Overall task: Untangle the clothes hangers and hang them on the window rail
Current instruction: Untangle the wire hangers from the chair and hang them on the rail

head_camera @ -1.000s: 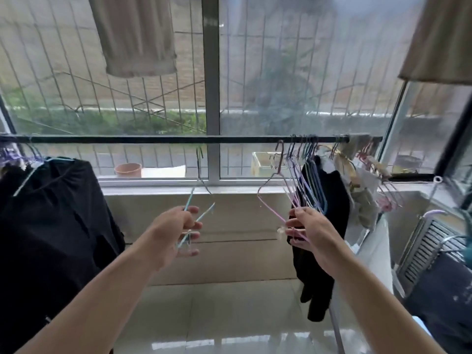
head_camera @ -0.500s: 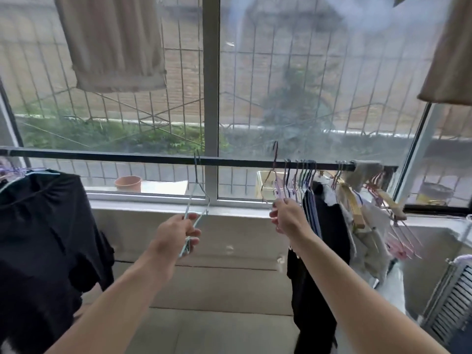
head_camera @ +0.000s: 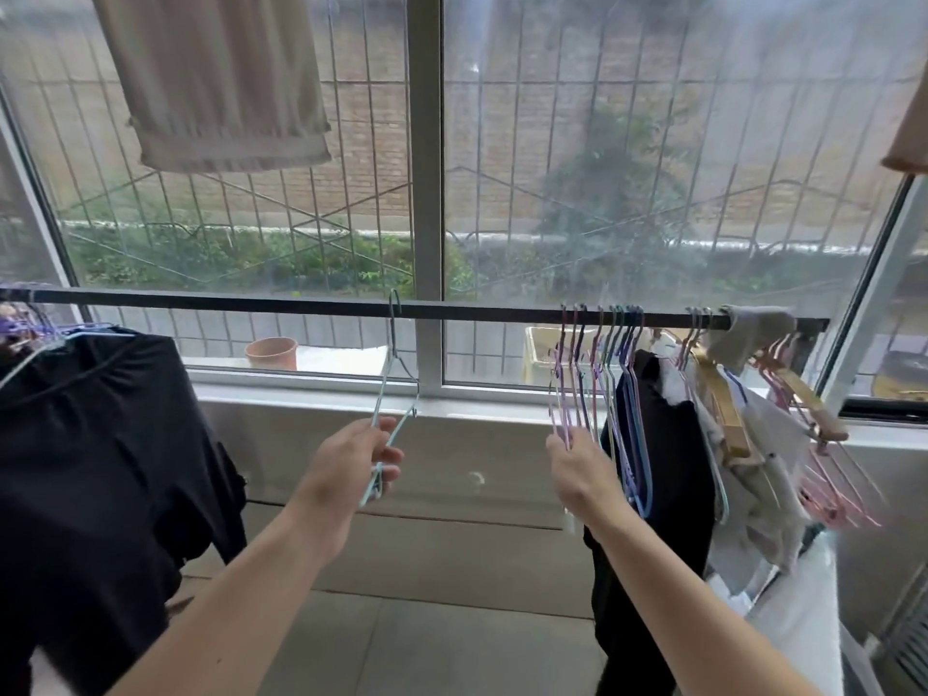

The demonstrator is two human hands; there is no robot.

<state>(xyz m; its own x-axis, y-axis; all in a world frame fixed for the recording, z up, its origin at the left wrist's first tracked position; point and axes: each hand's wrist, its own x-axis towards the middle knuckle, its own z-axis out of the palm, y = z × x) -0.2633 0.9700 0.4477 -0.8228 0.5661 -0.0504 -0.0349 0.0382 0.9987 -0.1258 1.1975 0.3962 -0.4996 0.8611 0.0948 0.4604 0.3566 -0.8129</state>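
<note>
A dark window rail (head_camera: 251, 302) runs across the window. My left hand (head_camera: 351, 462) grips the lower bar of a light blue wire hanger (head_camera: 396, 374) whose hook sits over the rail near the window post. My right hand (head_camera: 577, 462) pinches the bottom of a pink wire hanger (head_camera: 561, 384) that hangs by its hook from the rail. Right beside it hang several more coloured wire hangers (head_camera: 620, 374), bunched close together.
A black garment (head_camera: 100, 469) hangs at the left. Another black garment (head_camera: 658, 444), wooden hangers (head_camera: 723, 409) and pale clothes crowd the rail's right end. A beige cloth (head_camera: 221, 77) hangs overhead. A clay pot (head_camera: 271, 351) stands on the sill.
My right hand lifted the pink hanger and its hook now sits on the rail beside the bunch. My left hand stayed on the blue hanger. The view tilted upward.
</note>
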